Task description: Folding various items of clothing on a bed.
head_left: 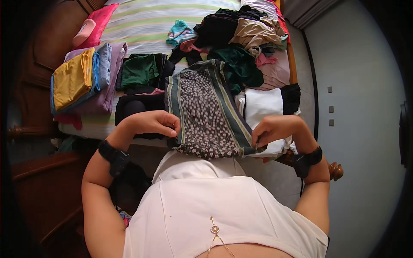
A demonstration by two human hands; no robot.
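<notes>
Floral cloth, dark with pale blossoms and bordered by green and yellowish bands, is lying spread between the two hands, its near edge hanging close to the person's white top. The left hand is gripping the near left corner, thumb and bent fingers closing together on the border, so the cloth is extending to the right of that hand and away from the person. The right hand is pinching the near right corner, its fingertips pressing together at the green band, and the cloth is stretching leftward and forward from there. Between the hands the near edge is sagging slightly, while the far end is resting among the clothes on a bed with a striped sheet.

Just beyond the left hand, a black garment is lying on the bed's near part, and a folded green cloth is sitting farther off. Toward the left edge, a folded yellow cloth is topping a stack with blue and lavender pieces. Beyond the right hand, a folded white cloth is lying to the right of the floral cloth, and a crumpled dark green garment is bunching up against its far right side. Farther back, black clothing and a beige garment are forming a loose heap.
</notes>
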